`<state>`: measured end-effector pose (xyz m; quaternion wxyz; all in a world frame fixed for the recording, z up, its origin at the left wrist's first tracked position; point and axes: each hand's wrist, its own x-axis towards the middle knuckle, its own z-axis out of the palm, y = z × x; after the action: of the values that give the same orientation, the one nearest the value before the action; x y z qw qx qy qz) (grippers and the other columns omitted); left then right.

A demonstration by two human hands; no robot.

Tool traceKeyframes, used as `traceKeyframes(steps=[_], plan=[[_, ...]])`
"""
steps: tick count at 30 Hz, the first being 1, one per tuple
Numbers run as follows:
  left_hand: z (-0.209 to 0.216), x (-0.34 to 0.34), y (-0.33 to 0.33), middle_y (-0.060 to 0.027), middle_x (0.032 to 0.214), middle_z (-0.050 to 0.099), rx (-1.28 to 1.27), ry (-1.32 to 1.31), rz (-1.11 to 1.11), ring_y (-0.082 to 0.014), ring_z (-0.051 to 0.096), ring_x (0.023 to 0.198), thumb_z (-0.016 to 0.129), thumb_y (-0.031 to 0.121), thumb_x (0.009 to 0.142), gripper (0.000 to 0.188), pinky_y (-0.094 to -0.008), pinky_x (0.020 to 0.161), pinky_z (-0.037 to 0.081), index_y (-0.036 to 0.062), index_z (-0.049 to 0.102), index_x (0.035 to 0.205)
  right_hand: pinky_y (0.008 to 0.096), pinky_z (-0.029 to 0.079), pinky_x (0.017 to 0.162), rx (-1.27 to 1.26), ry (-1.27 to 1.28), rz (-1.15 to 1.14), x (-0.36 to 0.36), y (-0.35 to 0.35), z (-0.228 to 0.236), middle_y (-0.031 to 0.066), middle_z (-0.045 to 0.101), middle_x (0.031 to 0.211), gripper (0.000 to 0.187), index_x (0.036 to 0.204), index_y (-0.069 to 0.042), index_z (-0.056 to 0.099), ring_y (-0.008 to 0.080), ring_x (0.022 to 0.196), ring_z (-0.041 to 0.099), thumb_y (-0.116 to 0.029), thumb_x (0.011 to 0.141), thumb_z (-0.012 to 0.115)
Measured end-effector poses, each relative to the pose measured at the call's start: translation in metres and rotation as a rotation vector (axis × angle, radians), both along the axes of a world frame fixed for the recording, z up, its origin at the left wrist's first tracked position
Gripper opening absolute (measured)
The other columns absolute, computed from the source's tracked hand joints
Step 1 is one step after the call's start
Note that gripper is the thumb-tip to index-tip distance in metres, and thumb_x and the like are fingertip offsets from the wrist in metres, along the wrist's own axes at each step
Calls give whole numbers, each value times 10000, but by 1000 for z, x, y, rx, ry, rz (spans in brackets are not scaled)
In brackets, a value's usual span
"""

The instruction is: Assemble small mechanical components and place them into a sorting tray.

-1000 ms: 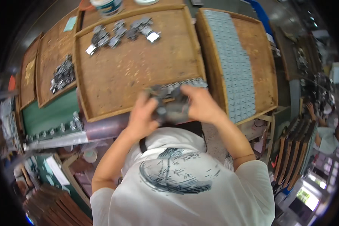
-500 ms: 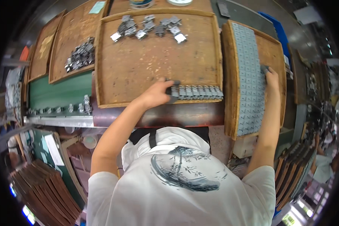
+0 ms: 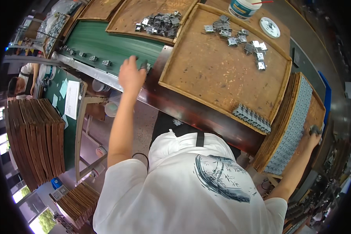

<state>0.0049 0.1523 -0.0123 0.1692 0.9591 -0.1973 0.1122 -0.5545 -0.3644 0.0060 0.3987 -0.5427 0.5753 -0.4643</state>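
Note:
My left hand (image 3: 132, 77) reaches over the green conveyor belt (image 3: 121, 43), by its end at the metal plate. Its fingers are apart, with dark covers on some tips; a small metal part (image 3: 148, 67) sits beside them. My right hand (image 3: 312, 137) is at the right wooden tray, beside a grid of grey square pieces (image 3: 290, 126). Its dark-covered fingertips are bunched, and anything between them is hidden. A row of metal parts (image 3: 251, 118) lines the near right corner of the large wooden tray (image 3: 218, 70). More loose metal parts (image 3: 233, 41) lie along its far side.
Several metal parts (image 3: 93, 58) stand spaced along the belt. Another wooden tray beyond holds a metal heap (image 3: 162, 25). A white tub (image 3: 243, 8) and a round white lid (image 3: 270, 27) stand behind the large tray. Stacked wooden trays (image 3: 35, 136) are at left; a person (image 3: 27, 78) is farther off.
The view has swung left. My left hand has left the row of parts in the large tray and moved to the belt. My right hand has shifted slightly away from the grey grid.

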Motion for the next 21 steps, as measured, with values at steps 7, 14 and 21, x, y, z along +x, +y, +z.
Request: traceKeyframes(steps=[7,14,21], plan=[[-54,56,58,-204,1078,692,81,572,9,-414,642,993,636,289,785,421,-475,853,508,30,646,1117,382,573,918,167,-498,376,17,23,6,132,592,1291,367,1374,-11,491,262,1126,618,-110,1020,481],[-6,9,26,-115,962,711,-833,735,-132,-217,663,808,594,38,874,320,-328,732,520,24,622,1192,254,557,643,41,-252,417,131,157,9,99,693,1078,280,1213,9,639,157,875,679,-44,940,616],[39,-99,-58,-79,1169,653,-1585,1490,-346,-147,626,953,648,126,931,496,-271,782,493,48,506,1401,277,537,606,146,-282,533,202,228,31,71,687,969,258,1151,13,657,143,775,648,-79,910,676]])
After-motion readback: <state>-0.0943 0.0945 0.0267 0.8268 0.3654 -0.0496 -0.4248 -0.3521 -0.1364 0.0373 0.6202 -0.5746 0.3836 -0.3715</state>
